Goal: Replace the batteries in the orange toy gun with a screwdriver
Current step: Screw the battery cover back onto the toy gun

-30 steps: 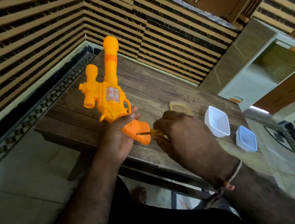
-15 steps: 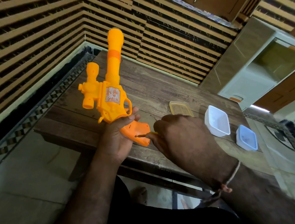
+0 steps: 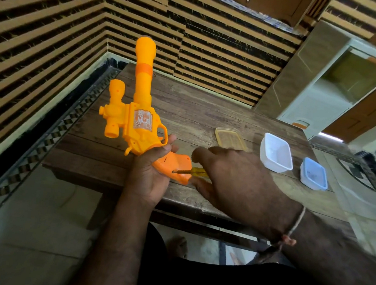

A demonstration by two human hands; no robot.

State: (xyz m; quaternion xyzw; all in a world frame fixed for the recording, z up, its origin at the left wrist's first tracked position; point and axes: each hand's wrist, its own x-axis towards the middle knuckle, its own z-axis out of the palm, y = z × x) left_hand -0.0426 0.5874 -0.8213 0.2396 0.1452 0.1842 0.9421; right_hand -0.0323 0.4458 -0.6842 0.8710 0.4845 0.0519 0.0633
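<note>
My left hand [image 3: 147,175] grips the orange toy gun [image 3: 138,124] around the top of its handle, holding it above the near edge of the wooden table [image 3: 196,111] with the barrel pointing up and away. The darker orange grip [image 3: 176,166] faces me. My right hand [image 3: 236,180] holds a small screwdriver [image 3: 191,171] with a yellow handle; its metal tip sits against a screw hole in the grip. Most of the screwdriver's handle is hidden inside my fingers.
On the table to the right lie a flat yellowish lid [image 3: 228,138], an open white tub [image 3: 276,153] and a smaller blue-lidded tub [image 3: 314,173]. Striped walls close in on the left and behind. A white cabinet [image 3: 337,87] stands at the far right.
The gun has tilted more upright, its barrel risen toward the wall. The screwdriver tip has stayed at the grip while my right hand shifted slightly around it.
</note>
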